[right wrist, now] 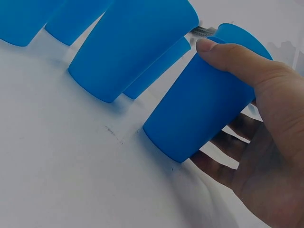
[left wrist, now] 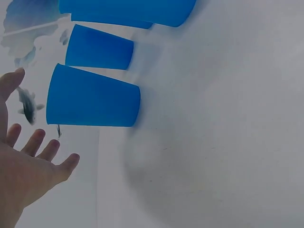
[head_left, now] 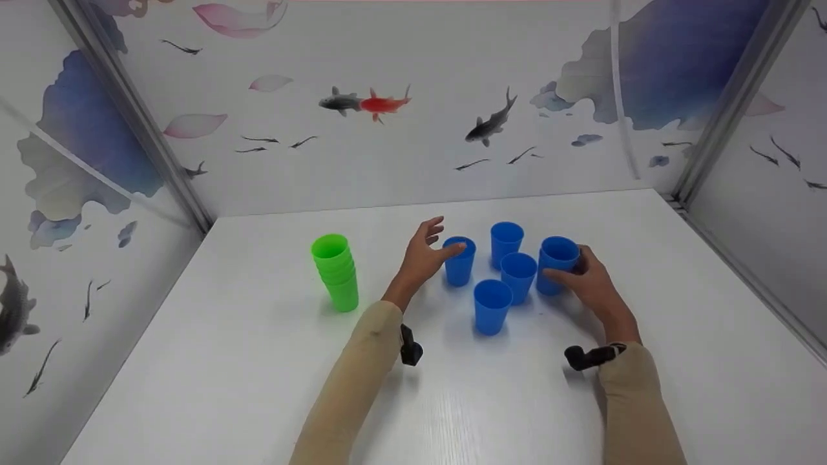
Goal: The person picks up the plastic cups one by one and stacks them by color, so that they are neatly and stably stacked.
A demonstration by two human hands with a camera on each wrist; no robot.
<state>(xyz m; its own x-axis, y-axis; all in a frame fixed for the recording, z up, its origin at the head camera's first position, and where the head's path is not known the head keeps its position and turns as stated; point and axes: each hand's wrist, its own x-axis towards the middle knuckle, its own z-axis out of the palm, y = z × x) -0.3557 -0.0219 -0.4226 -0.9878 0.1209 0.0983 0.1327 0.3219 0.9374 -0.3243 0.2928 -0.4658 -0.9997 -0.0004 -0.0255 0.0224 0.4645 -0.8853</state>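
Note:
My right hand [head_left: 591, 284] grips a blue cup [right wrist: 199, 104] at the right end of a group, thumb on the near side and fingers behind. A second blue rim [right wrist: 244, 38] shows above that cup, as of one cup nested in another. My left hand [head_left: 423, 258] is held beside the leftmost blue cup [head_left: 459, 266], fingers spread and holding nothing. Its thumb overlaps this cup's rim in the head view; in the left wrist view the fingers are apart from the cup [left wrist: 92, 97]. Between the hands stand more upright blue cups: a back one [head_left: 506, 242], a middle one [head_left: 517, 278] and a front one [head_left: 492, 309].
A stack of several nested green cups [head_left: 336, 274] stands upright left of my left hand. All the cups are on a white table [head_left: 258, 361]. Printed panels with fish and petals, like the back wall [head_left: 413, 155], enclose the table at the back and both sides.

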